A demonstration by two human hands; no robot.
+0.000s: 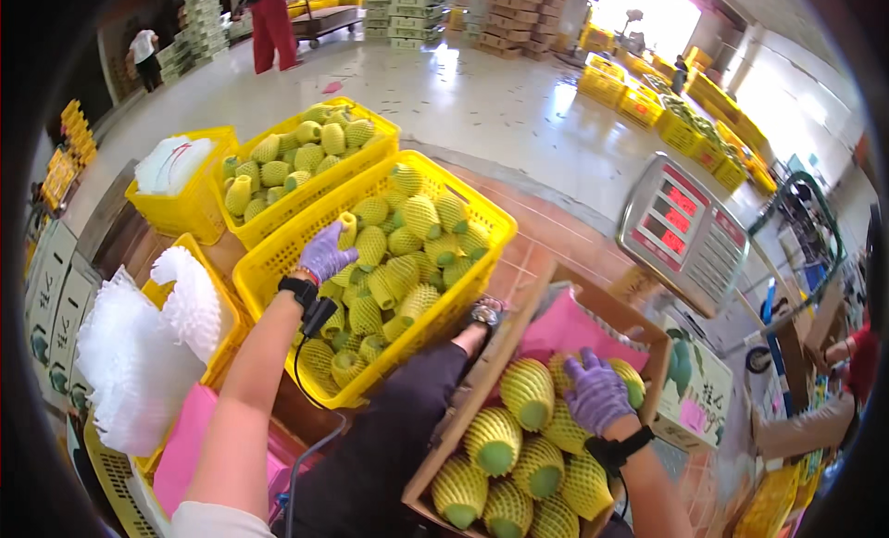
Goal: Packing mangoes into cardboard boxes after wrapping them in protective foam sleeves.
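Observation:
My left hand point(326, 254), in a purple glove, reaches into a yellow plastic crate point(267, 277) full of green mangoes in yellow foam nets. Its fingers touch an upright foam net point(347, 230) near the crate's left side; whether they grip it is unclear. My right hand point(599, 393), gloved alike, lies with fingers spread over netted mangoes in an open cardboard box point(479, 392). One netted mango point(526, 393) sits just left of that hand, its bare green end showing. Pink paper point(573, 329) lines the far end of the box.
Another crate of netted mangoes point(305, 149) stands beyond. At left are white foam nets point(132, 357) and pink sheets point(182, 434). A digital scale point(684, 236) stands at right, by a printed carton point(694, 385). Other people point(271, 24) and stacked boxes point(417, 14) are farther off.

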